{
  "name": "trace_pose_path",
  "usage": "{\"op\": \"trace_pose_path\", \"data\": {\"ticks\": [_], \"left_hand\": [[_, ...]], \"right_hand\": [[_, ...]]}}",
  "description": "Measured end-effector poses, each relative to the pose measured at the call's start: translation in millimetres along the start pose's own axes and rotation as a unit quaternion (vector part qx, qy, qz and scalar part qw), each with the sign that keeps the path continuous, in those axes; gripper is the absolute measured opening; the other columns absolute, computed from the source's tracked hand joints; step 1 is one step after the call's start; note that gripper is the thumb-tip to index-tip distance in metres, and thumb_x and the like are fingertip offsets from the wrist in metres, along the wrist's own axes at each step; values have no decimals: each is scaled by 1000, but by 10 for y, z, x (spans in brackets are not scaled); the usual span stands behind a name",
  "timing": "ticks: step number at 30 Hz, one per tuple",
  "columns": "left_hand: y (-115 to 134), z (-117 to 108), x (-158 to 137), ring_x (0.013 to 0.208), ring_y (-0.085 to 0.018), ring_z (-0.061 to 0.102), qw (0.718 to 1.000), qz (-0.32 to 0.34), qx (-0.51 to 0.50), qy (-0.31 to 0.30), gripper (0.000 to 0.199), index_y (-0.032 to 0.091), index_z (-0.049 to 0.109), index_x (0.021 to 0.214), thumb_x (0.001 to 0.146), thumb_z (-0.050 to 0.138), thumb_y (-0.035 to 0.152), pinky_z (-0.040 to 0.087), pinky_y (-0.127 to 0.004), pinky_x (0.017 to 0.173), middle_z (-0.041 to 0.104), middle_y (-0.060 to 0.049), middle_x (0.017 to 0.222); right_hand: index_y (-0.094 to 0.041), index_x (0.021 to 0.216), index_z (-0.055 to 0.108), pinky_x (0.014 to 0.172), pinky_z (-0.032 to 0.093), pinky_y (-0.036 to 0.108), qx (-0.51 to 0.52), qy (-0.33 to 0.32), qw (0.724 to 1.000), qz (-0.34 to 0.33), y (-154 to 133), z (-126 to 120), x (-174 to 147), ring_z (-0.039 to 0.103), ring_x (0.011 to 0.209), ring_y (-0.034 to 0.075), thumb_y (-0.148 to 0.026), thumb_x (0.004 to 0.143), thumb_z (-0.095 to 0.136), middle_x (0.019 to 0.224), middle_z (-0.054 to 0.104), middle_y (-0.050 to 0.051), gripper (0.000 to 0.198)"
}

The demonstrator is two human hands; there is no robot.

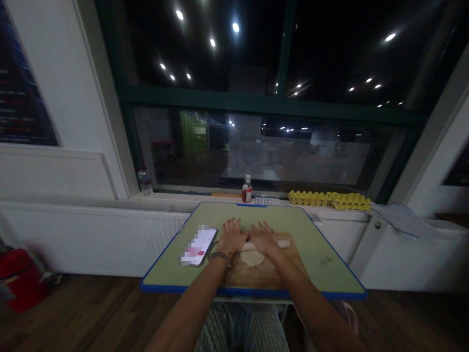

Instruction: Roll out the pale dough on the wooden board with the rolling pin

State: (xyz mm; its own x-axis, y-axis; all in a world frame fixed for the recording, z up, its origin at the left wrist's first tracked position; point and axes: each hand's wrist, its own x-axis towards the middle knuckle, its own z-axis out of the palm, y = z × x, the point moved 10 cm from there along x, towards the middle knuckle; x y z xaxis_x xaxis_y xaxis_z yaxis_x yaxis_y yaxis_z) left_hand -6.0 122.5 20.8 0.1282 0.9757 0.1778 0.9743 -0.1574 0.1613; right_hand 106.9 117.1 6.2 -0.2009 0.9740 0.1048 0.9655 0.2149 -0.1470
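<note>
My left hand and my right hand lie palm down over a pale rolling pin, with their fingers stretched forward and apart. The pin runs crosswise on the far part of a flat, roundish piece of dough. Beneath the dough is a wooden board, partly covered by my forearms. A beaded bracelet circles my left wrist. My palms hide the pin's middle and left end.
A lit phone lies left of the board on the green, blue-edged table. On the sill behind stand a sauce bottle, yellow egg trays and a clear bottle. A red object is on the floor at left.
</note>
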Motion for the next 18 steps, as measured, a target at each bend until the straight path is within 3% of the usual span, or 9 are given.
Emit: {"op": "trace_pose_path", "data": {"ticks": [3, 6, 9, 13, 18], "left_hand": [[44, 159, -71, 149, -30, 12, 994, 16, 4, -111, 69, 9, 26, 152, 95, 21, 49, 9, -51, 118, 17, -15, 161], [114, 165, -188, 149, -29, 9, 989, 58, 10, -137, 68, 15, 24, 154, 95, 19, 51, 8, -53, 117, 14, -12, 162], [177, 116, -289, 149, -29, 14, 989, 114, 3, -93, 66, 18, 26, 153, 96, 22, 51, 10, -55, 117, 19, -11, 162], [215, 29, -353, 147, -27, 20, 986, 166, -4, 11, 61, 22, 30, 151, 97, 29, 49, 15, -52, 118, 28, -9, 159], [304, -204, -461, 145, -26, 25, 964, 230, 6, 132, 55, 21, 41, 144, 95, 40, 45, 15, -47, 119, 34, -8, 156]], "right_hand": [[-26, 146, 43, 113, 20, 55, 1, 18, 999, 43, 5, -52, -171, 14, 148, 28, -38, 99, 24, 158, 29, 6, 52], [-25, 143, 49, 114, 17, 54, -2, 63, 997, 43, -87, -182, -400, 13, 148, 29, -36, 99, 28, 157, 29, 9, 50], [-19, 142, 49, 117, 13, 51, -16, 99, 995, 14, -205, -302, -604, 16, 148, 29, -32, 98, 33, 156, 32, 11, 49], [-15, 142, 50, 118, 15, 43, -35, 91, 994, -45, -314, -363, -731, 21, 147, 24, -28, 99, 28, 151, 41, 10, 49], [-20, 131, 61, 114, 23, 51, -59, 117, 991, 33, -49, -496, -841, 26, 145, 29, -35, 99, 34, 150, 42, 12, 45]]}}
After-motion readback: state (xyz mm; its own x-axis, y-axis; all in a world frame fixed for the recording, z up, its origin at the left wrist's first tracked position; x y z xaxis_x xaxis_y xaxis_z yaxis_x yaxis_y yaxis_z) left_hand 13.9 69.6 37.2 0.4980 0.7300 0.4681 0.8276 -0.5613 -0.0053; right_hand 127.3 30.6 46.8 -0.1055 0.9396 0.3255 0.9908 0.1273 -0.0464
